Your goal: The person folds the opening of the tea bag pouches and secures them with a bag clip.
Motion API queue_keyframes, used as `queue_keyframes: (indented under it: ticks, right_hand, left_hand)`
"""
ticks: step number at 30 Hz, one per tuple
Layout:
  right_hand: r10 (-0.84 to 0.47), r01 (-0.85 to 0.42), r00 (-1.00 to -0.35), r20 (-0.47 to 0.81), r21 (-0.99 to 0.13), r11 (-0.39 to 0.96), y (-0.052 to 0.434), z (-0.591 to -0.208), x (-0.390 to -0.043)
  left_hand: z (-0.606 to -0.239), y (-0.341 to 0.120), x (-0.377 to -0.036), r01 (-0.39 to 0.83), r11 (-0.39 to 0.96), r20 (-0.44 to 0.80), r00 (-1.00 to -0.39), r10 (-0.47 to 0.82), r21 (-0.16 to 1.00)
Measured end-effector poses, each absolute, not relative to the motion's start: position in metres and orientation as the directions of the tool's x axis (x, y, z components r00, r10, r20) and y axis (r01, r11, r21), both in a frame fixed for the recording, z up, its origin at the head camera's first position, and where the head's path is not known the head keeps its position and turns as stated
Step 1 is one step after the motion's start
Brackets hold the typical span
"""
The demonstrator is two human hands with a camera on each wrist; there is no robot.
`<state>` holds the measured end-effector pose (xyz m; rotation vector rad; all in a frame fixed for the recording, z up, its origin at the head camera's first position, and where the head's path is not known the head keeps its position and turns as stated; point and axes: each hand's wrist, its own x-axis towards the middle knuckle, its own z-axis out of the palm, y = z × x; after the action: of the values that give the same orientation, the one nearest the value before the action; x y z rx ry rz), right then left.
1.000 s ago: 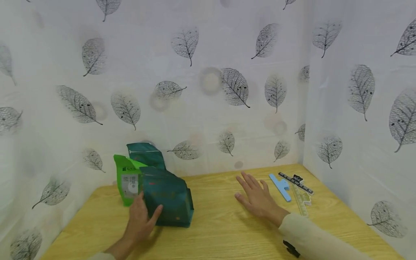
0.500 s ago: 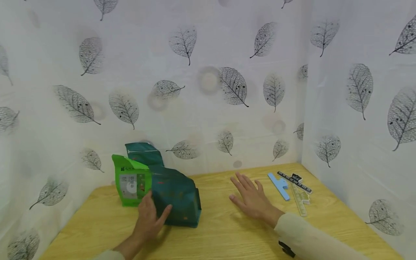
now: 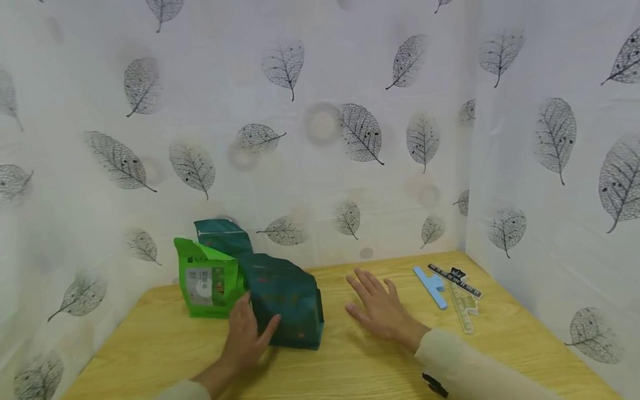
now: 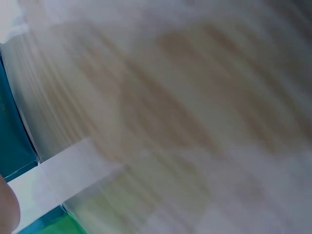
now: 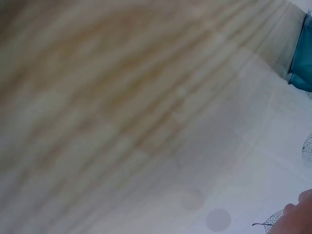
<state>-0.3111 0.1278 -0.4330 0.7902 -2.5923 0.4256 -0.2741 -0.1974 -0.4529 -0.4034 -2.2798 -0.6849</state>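
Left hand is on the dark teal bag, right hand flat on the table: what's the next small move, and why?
Probably bring the right hand to the dark teal bag: only the left hand steadies it, and its right side is free.

Front pouch [image 3: 287, 308] dark teal; second teal pouch [image 3: 222, 236] behind; bright green pouch [image 3: 207, 280] with grey-white label. Table [image 3: 350, 361] pale yellow wood grain; clip [image 3: 431, 286] light blue, ruler [image 3: 455, 280] black. Curtain [image 3: 320, 111] white, grey skeleton-leaf print; sleeve [image 3: 475, 372] cream.

3 pouches [image 3: 285, 300], 2 rulers [image 3: 462, 308], 1 clip [image 3: 431, 286]
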Motion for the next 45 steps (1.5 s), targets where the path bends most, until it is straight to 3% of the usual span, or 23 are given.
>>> queue_keyframes:
  ticks: [8, 14, 18, 23, 29, 35, 40, 45]
  right_hand:
    - [-0.499, -0.613, -0.727, 0.472, -0.118, 0.781, 0.12, -0.431, -0.311]
    - [-0.51, -0.632, -0.702, 0.497, -0.106, 0.768, 0.117, -0.428, -0.31]
    - [-0.515, -0.643, -0.685, 0.515, -0.095, 0.76, 0.118, -0.427, -0.31]
    - [-0.53, -0.7, -0.583, 0.616, -0.049, 0.713, 0.119, -0.428, -0.31]
    - [-0.492, -0.75, -0.485, 0.723, -0.055, 0.659, 0.121, -0.428, -0.311]
    - [-0.44, -0.776, -0.462, 0.77, -0.11, 0.622, 0.123, -0.427, -0.31]
    - [-0.398, -0.735, -0.473, 0.786, -0.104, 0.669, 0.12, -0.428, -0.308]
    - [-0.376, -0.706, -0.479, 0.793, -0.094, 0.702, 0.12, -0.43, -0.306]
  left_hand:
    - [-0.455, -0.183, -0.277, 0.482, 0.816, 0.723, -0.68, 0.118, 0.32]
    - [-0.455, -0.173, -0.279, 0.552, 0.798, 0.794, -0.585, 0.164, 0.242]
    - [-0.456, -0.164, -0.279, 0.565, 0.794, 0.811, -0.56, 0.168, 0.225]
    - [-0.455, -0.152, -0.277, 0.556, 0.798, 0.807, -0.568, 0.16, 0.233]
    - [-0.451, -0.14, -0.274, 0.514, 0.813, 0.77, -0.624, 0.135, 0.274]
    - [-0.45, -0.132, -0.273, 0.503, 0.818, 0.765, -0.631, 0.126, 0.28]
    - [-0.454, -0.125, -0.271, 0.518, 0.818, 0.788, -0.6, 0.137, 0.252]
    - [-0.453, -0.122, -0.267, 0.513, 0.809, 0.777, -0.619, 0.117, 0.287]
